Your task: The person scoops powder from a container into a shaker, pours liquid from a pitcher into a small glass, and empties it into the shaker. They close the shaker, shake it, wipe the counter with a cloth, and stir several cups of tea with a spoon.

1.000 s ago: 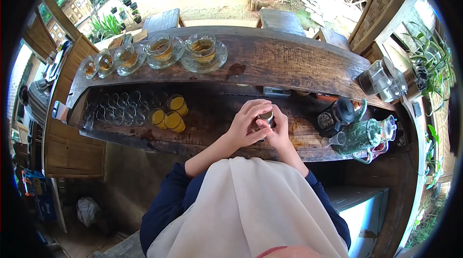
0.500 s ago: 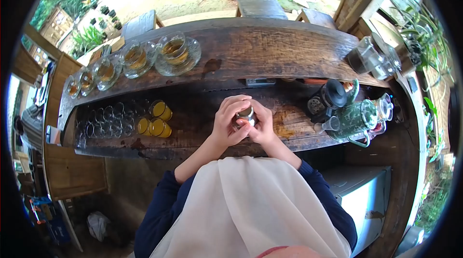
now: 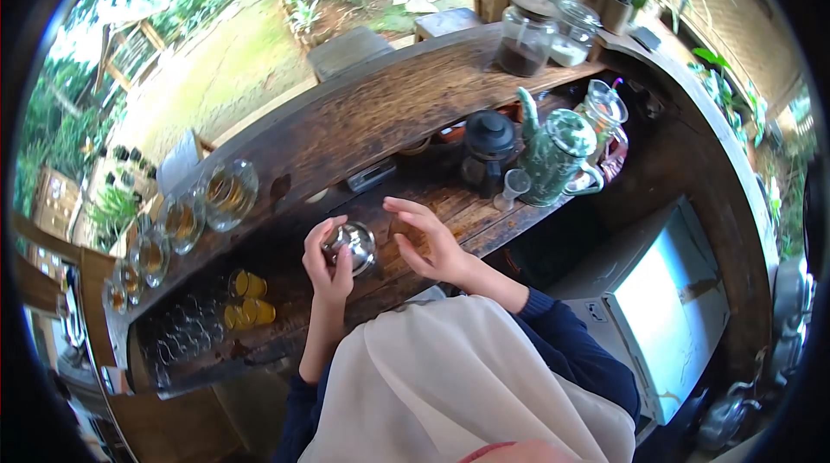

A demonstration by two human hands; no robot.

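A shiny round metal container (image 3: pixel 356 245) rests in my left hand (image 3: pixel 322 262), whose fingers and thumb wrap its left side over the wooden counter. My right hand (image 3: pixel 437 247) is apart from it on the right, fingers spread and nothing in them. Beyond my right hand stand a small clear glass (image 3: pixel 513 187), a black-lidded French press (image 3: pixel 487 152) and a green speckled teapot (image 3: pixel 558 154). To the left of my left hand are glasses of yellow drink (image 3: pixel 250 311).
Several clear glasses (image 3: pixel 177 333) fill the left end of the lower counter. Glass cups of amber drink on saucers (image 3: pixel 226 195) line the raised ledge (image 3: pixel 346 126). Lidded jars (image 3: pixel 525 35) stand at its right end. A digital scale (image 3: pixel 372 175) lies below the ledge; a white box (image 3: pixel 661 307) is low right.
My right hand has come off the metal container and opened, while my left hand keeps hold of it. The view has turned to the right and tilted.
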